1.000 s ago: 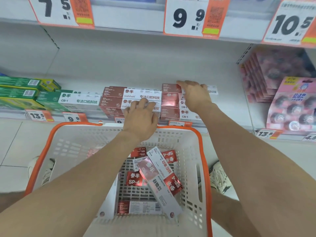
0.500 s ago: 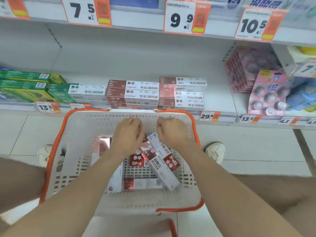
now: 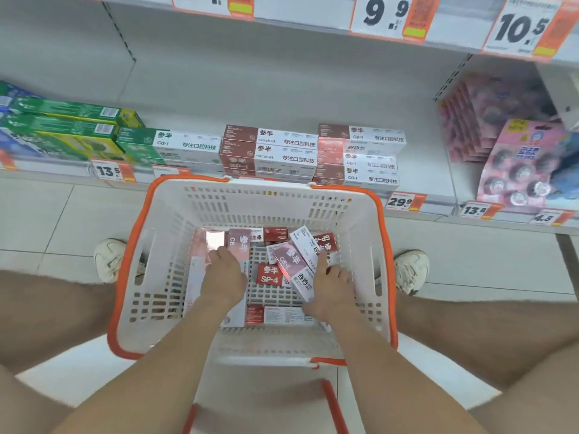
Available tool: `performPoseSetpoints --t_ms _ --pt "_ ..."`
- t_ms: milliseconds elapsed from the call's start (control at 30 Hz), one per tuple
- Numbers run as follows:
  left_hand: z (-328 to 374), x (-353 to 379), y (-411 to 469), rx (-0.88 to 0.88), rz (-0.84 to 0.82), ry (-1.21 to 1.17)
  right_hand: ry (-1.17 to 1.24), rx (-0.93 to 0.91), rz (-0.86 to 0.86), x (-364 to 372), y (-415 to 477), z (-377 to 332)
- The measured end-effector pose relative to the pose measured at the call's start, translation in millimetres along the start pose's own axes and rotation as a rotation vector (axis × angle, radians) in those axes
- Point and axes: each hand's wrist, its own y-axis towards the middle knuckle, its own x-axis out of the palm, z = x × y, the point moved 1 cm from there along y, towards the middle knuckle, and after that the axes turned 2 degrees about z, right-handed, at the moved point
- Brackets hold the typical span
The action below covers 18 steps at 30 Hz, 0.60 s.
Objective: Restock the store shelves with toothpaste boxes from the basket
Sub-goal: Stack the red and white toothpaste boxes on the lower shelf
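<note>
The shelf (image 3: 435, 170) carries stacked toothpaste boxes (image 3: 269, 151), and below it the white basket (image 3: 266, 198) holds loose boxes (image 3: 269, 274), where the left grip (image 3: 224, 277) curls fingers onto a pale pink box (image 3: 216, 238) and the right grip (image 3: 332, 286) touches a tilted box (image 3: 294, 264), actual hold unclear for both.

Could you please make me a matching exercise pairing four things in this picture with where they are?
1 green CB-1 box
2 SP-4 box
3 pink blister packs
4 29.9 price tag

a in the basket
b shelf edge, right of the basket
c shelf, far right
d shelf, left of the oralshark boxes

Pairs: 1-d, 2-a, 3-c, 4-b
</note>
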Motion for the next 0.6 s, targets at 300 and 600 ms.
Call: performPoseSetpoints --t_ms 300,600 --pt "17 22 -4 -0.14 -0.173 -0.293 0.096 -0.069 -0.075 -2 14 13" --pt "21 22 -11 -0.385 -0.4 -0.78 0.003 -0.183 -0.017 10 -7 9"
